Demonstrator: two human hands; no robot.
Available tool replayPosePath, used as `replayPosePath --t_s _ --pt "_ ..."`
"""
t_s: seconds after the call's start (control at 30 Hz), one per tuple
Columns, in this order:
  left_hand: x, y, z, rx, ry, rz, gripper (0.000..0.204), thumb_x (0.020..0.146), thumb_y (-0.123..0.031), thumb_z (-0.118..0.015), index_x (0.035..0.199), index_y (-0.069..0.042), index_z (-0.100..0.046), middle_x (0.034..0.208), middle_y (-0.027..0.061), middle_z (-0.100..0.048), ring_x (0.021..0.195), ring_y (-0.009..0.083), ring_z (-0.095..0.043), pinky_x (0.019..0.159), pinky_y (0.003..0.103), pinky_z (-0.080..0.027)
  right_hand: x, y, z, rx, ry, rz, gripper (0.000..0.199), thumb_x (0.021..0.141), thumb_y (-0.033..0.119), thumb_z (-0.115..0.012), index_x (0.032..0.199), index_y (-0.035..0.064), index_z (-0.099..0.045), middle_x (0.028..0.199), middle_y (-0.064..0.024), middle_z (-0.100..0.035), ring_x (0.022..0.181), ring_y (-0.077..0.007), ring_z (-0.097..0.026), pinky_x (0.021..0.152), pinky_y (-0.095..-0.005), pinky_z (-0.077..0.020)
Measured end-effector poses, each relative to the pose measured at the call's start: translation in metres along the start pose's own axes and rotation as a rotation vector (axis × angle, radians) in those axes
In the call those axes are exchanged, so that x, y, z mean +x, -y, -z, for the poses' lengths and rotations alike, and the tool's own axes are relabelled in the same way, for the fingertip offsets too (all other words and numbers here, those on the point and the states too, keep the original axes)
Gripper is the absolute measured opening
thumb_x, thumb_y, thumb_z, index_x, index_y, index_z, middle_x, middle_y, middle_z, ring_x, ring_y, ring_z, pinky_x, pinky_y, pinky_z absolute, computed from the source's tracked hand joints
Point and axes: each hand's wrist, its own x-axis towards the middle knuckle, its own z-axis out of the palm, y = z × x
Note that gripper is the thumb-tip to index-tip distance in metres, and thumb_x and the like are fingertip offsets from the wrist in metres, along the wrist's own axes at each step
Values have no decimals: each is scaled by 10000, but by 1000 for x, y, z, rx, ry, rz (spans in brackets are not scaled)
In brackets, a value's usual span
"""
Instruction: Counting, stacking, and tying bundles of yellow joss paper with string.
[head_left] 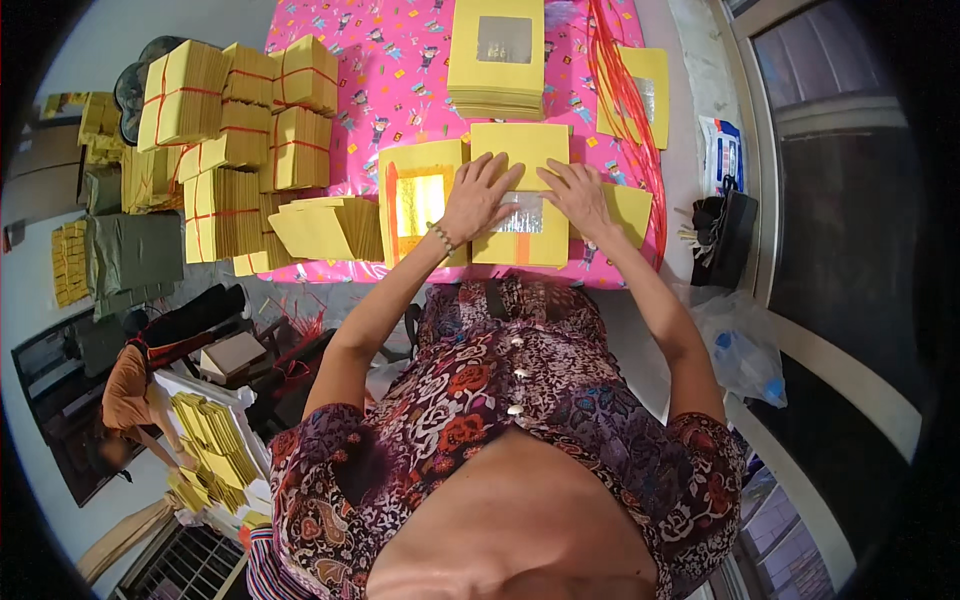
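Observation:
Both my hands rest palm down on a yellow paper sheet (520, 145) that lies in front of me, over other sheets. My left hand (478, 203) is open on its left side, fingers spread. My right hand (580, 200) lies open on its right side, fingers stretched out. Between them a silver foil square (522, 214) shows, with an orange strip below it. Left of this is a yellow sheet with a gold foil square (420, 202) framed in orange. Part of another yellow sheet (628, 213) sticks out beside my right hand.
Yellow paper bundles tied with red string (185, 100) are piled at the left. A tall stack (497, 75) stands at the far side of the pink patterned tabletop (400, 60). Red strings (625, 100) hang along the right. Another person (135, 395) handles yellow paper at lower left.

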Motion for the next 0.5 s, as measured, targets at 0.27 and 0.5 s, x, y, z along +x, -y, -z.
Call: replayPosePath --t_s 0.27,0.5 --pt "22 4 -1 128 -100 47 580 794 -140 -652 1360 -199 -541 1297 110 -532 1206 294 -477 975 434 -384 15 1 11 63 -84 40 452 843 265 -703 1256 115 -594 1241 -61 -582 1071 -252 -564 965 -418 -377" --pt "40 -41 9 105 -239 -51 641 769 -125 -638 1393 -209 -513 1372 115 -500 1223 302 -478 983 439 -391 -33 4 19 919 -497 -986 490 953 297 -645 1317 14 -481 1219 -85 -560 1063 -196 -595 893 -381 -518"
